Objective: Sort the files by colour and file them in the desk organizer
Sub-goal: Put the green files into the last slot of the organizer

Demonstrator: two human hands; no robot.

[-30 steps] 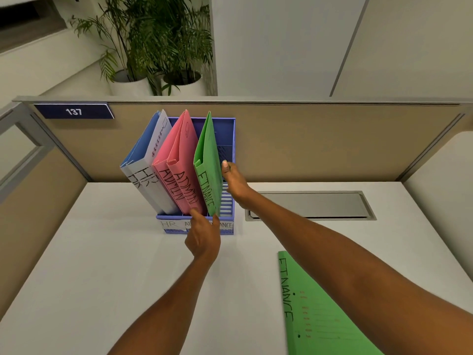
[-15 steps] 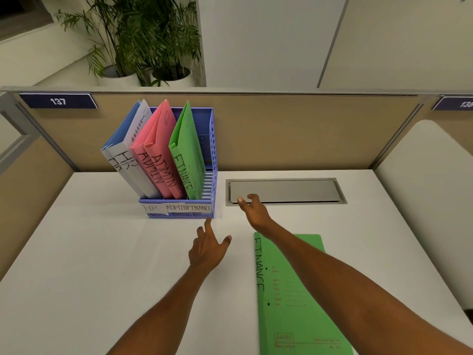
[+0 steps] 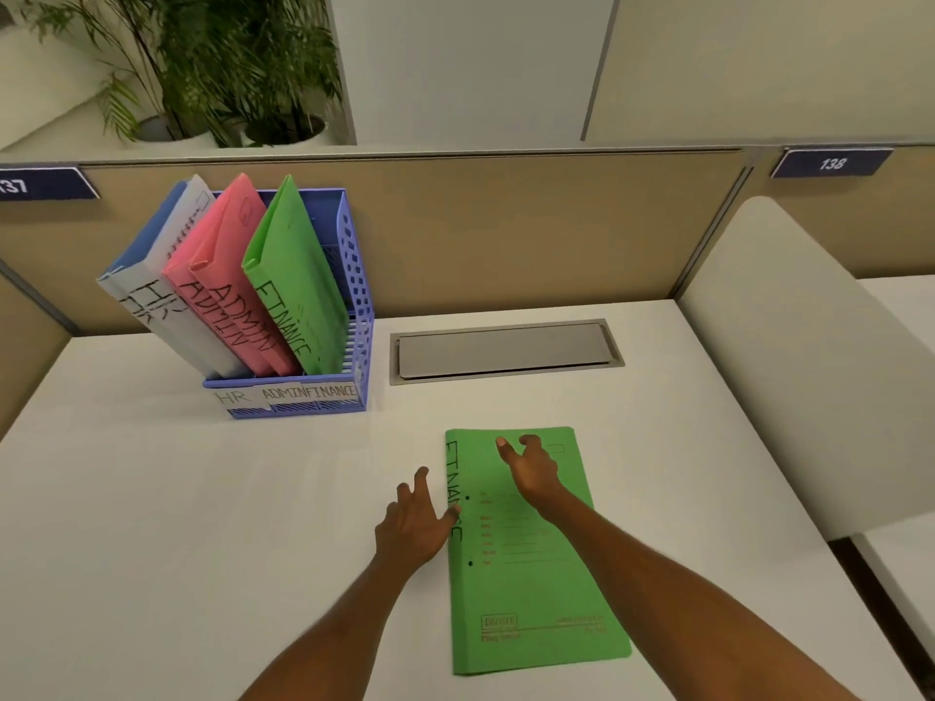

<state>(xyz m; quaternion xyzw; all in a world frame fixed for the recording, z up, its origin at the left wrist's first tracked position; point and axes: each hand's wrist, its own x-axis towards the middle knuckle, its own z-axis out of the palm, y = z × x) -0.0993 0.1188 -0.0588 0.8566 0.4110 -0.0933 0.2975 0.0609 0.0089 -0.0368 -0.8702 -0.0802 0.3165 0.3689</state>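
Head camera, looking down at the white counter (image 3: 152, 548). A flat green card file (image 3: 531, 589) lies face up on it, right in front of the person. Its long axis runs away from the person toward the beige partition (image 3: 506, 230), and the far end tips slightly left. "FINANCE" is handwritten along its left spine edge, reading from the far end toward the near end.

The left hand (image 3: 415, 523) sits beside that spine with its fingers (image 3: 421, 479) spread and relaxed, gripping nothing, and the thumb is right at the file's edge. The right hand (image 3: 531, 473) is above the file's far half with loosely bent fingers (image 3: 529, 440), thumb out, nothing held. Whether it touches the cover, I can't tell.

Further back on the left, against the partition, stands the blue perforated plastic desk organizer (image 3: 362, 316), with front labels reading HR, ADMIN, FINANCE. All the files inside lean left: blue-and-white HR files (image 3: 152, 296) on the left, two pink ADMIN files (image 3: 227, 275) in the middle, and a standing green FINANCE file (image 3: 298, 275) on the right.

A grey metal cable hatch (image 3: 506, 351) is set into the counter between the organizer and the right-hand divider. Potted palms (image 3: 227, 68) rise behind the partition.
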